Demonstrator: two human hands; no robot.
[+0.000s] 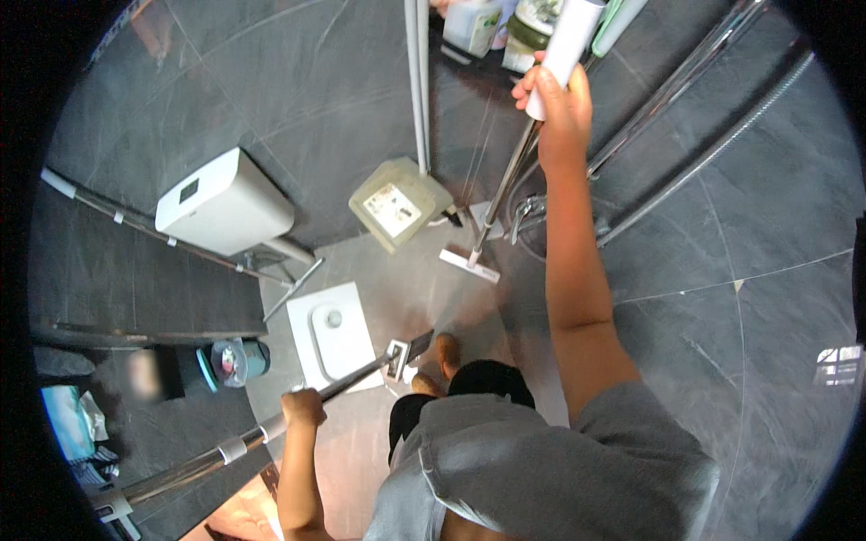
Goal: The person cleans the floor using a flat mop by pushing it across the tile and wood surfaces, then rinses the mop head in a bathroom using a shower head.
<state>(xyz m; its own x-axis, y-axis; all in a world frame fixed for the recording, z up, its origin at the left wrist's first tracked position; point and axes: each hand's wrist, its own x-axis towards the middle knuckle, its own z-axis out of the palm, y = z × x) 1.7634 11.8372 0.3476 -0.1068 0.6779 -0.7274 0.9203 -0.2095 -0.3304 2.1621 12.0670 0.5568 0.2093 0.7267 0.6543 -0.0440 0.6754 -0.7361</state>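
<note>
My right hand (565, 108) is wrapped around the white grip (574, 34) of a metal-poled floor tool. Its narrow white head (469, 266) is down at the floor, below the dustpan's right side. My left hand (303, 408) grips the metal pole of a mop (358, 376). The mop's head, a white frame (398, 358) with a dark strip, hangs by my feet and overlaps the right edge of the white squat toilet (365, 331). At the lower left, the mop's other end has a grey-and-white fitting (111, 504).
A white cistern (223, 203) hangs on the grey tiled wall. Beside it leans a long-handled squeegee (291, 291). A translucent dustpan (392, 209) stands near the metal tap (526, 215). Bottles (473, 27) sit at the top. A small bin (233, 362) and a tissue pack (67, 419) are left.
</note>
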